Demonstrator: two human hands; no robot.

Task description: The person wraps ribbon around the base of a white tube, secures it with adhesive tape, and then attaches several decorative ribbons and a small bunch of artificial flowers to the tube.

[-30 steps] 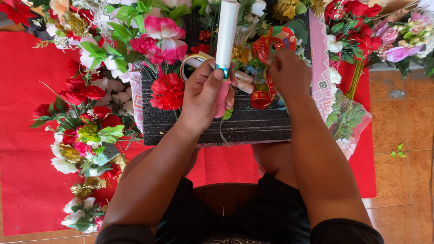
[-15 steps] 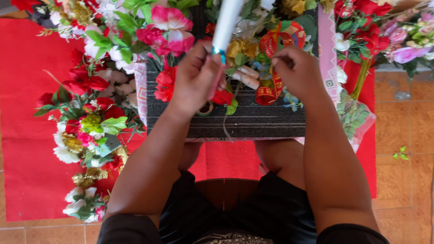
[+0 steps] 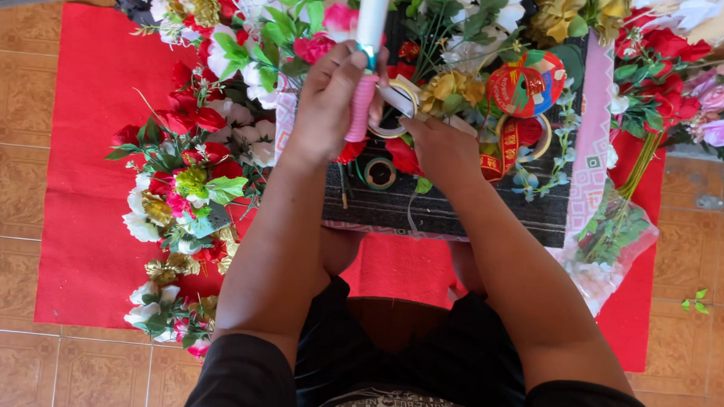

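While two hands (image 3: 381, 116) work, one tube (image 3: 372, 19) stands.

A clear plastic bag (image 3: 609, 260) of flowers lies at the right.

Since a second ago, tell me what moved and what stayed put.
The right hand came off the dark cloth's edge and moved in beside the left, now at a roll of tape. The left hand keeps gripping the white tube by its pink wrapped part. The flowers and red mat lie unchanged.
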